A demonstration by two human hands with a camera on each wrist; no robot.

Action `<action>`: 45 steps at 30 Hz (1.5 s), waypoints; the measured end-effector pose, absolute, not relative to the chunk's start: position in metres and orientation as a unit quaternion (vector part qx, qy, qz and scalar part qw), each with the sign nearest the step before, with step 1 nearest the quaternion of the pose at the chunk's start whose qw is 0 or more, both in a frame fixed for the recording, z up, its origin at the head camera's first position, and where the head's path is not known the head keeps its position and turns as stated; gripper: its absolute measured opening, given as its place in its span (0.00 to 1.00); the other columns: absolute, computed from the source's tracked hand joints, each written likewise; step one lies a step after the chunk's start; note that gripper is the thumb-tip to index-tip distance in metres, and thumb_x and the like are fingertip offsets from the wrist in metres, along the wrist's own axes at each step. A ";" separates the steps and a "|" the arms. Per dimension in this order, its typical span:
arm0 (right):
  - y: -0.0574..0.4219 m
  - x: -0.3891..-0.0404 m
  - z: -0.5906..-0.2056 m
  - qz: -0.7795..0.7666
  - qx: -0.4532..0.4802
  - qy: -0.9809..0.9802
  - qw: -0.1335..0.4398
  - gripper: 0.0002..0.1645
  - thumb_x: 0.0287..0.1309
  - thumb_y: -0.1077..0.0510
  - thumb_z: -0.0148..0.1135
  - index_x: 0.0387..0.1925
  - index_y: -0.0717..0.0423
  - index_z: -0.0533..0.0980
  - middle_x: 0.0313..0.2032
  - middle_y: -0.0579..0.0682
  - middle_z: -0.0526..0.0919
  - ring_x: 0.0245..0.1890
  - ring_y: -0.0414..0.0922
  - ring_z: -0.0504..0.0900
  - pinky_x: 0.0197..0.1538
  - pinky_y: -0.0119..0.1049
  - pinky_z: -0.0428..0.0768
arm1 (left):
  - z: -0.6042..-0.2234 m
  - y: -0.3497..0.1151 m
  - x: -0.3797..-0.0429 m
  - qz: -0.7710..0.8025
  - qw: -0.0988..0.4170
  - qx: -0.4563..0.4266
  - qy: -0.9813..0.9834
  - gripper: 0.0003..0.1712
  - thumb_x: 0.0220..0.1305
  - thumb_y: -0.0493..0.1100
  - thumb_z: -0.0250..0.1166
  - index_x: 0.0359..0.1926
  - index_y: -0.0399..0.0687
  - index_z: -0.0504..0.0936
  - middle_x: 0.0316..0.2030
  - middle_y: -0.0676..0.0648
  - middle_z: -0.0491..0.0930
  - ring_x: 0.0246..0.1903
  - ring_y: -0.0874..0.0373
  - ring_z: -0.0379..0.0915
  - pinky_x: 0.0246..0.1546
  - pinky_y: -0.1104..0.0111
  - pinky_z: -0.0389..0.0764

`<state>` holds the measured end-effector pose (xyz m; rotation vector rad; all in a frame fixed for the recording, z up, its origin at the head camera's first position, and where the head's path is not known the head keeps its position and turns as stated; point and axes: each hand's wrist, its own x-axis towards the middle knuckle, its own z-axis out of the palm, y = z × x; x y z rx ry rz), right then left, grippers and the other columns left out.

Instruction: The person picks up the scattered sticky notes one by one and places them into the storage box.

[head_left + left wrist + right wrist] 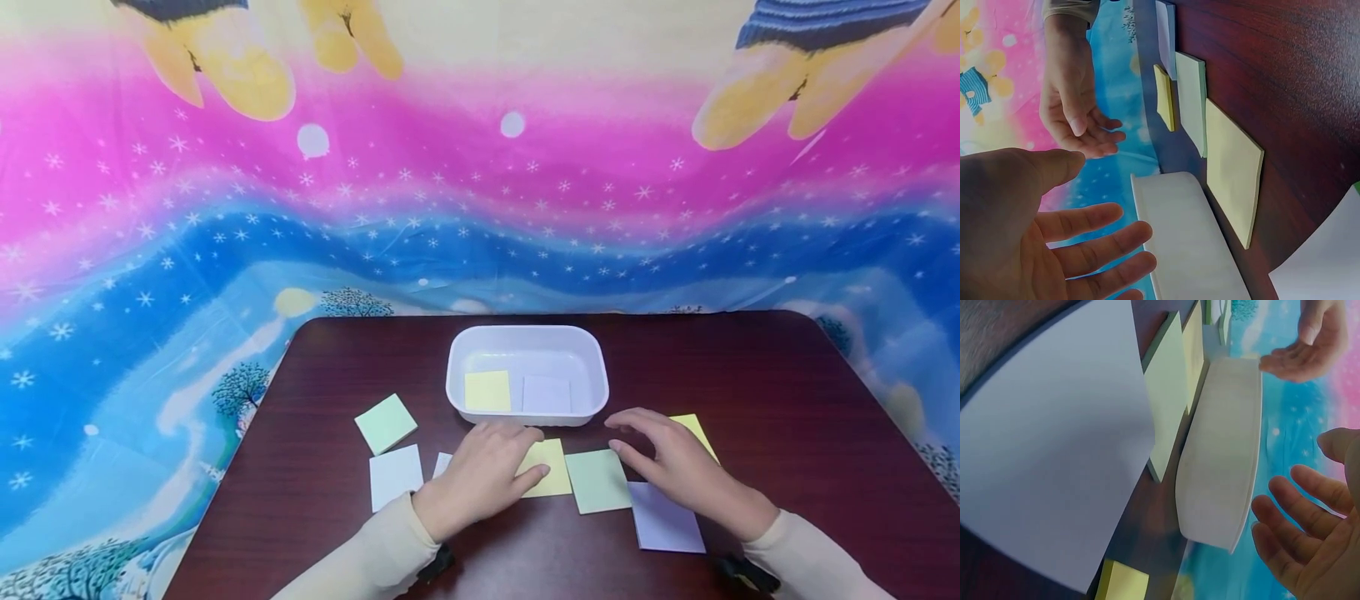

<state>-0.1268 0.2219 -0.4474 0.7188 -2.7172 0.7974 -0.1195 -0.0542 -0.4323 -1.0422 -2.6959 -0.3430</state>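
Both hands hover over the table with relaxed, spread fingers and hold nothing. My left hand [483,475] is just in front of the white plastic tub [527,419], partly covering a yellow sticky note pad [551,468] and a pale one [442,462]. My right hand [678,467] is right of the tub, above a purple pad [666,518] and beside a yellow pad [697,435] that it partly hides. Between the hands lies a green pad [598,481]. Inside the tub are a yellow pad [487,391] and a pale purple pad [547,395].
On the left of the table lie a green pad [386,423] and a white pad [396,477], close together. The dark wooden table [300,500] has rounded far corners. Behind it hangs a colourful printed cloth [450,183].
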 end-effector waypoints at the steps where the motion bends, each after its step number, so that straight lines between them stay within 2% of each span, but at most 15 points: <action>1: 0.223 -0.127 -0.447 0.271 0.241 -0.926 0.109 0.18 0.59 0.44 0.57 0.45 0.49 0.79 0.44 0.40 0.81 0.46 0.40 0.78 0.46 0.43 0.77 | -0.433 -0.054 -0.119 -0.116 0.114 -0.357 -0.920 0.21 0.62 0.58 0.57 0.47 0.51 0.80 0.39 0.55 0.81 0.41 0.60 0.76 0.42 0.64 0.74; 13: 0.246 -0.131 -0.447 0.269 0.209 -0.933 0.116 0.18 0.60 0.46 0.58 0.47 0.51 0.79 0.46 0.44 0.81 0.48 0.46 0.78 0.47 0.49 0.75 | -0.438 -0.048 -0.117 -0.108 0.108 -0.354 -0.923 0.22 0.62 0.59 0.56 0.48 0.53 0.80 0.40 0.56 0.81 0.41 0.61 0.75 0.40 0.67 0.72; 24: 0.266 -0.143 -0.462 0.261 0.190 -0.940 0.114 0.18 0.60 0.49 0.59 0.46 0.54 0.79 0.43 0.48 0.82 0.42 0.47 0.79 0.41 0.49 0.77 | -0.441 -0.040 -0.116 -0.098 0.115 -0.369 -0.917 0.22 0.62 0.61 0.55 0.48 0.53 0.80 0.40 0.56 0.81 0.39 0.61 0.75 0.39 0.68 0.72; 36: 0.286 -0.150 -0.476 0.238 0.162 -0.954 0.084 0.19 0.59 0.50 0.60 0.47 0.57 0.78 0.45 0.55 0.82 0.46 0.53 0.78 0.43 0.53 0.76 | -0.449 -0.034 -0.112 -0.085 0.115 -0.381 -0.914 0.22 0.61 0.62 0.56 0.47 0.55 0.80 0.36 0.58 0.80 0.36 0.61 0.74 0.36 0.69 0.70; 45: 0.299 -0.152 -0.481 0.223 0.166 -0.959 0.060 0.25 0.59 0.45 0.59 0.50 0.58 0.77 0.50 0.59 0.79 0.54 0.58 0.71 0.52 0.59 0.69 | -0.450 -0.030 -0.110 -0.082 0.117 -0.392 -0.909 0.23 0.61 0.61 0.56 0.48 0.53 0.80 0.37 0.58 0.81 0.37 0.61 0.75 0.36 0.69 0.70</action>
